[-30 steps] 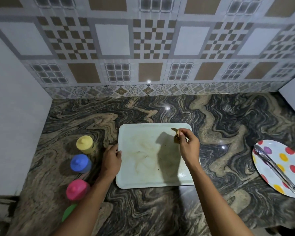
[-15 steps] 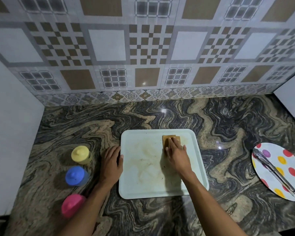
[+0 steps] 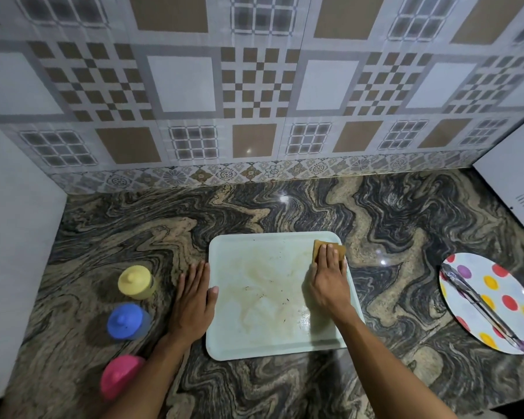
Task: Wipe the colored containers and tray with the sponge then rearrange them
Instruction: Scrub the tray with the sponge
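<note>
glossy marble countertop (image 3: 285,207), smeared tray (image 3: 260,343)

Sponge (image 3: 340,251): I now see it at the far right corner of the tray (image 3: 254,328), its edge over the right rim. Half a second ago it sat at the far middle.
Right hand (image 3: 327,282): a second ago it pinched the sponge, raised above the tray. Now it presses flat on it, fingers straight.
Left hand (image 3: 194,300): its fingers (image 3: 194,276), curled at the tray's left rim a second ago, now lie straight on the surface (image 3: 285,388), thumb on the rim.
View: more of the white appliance (image 3: 515,189) shows at the right.
</note>
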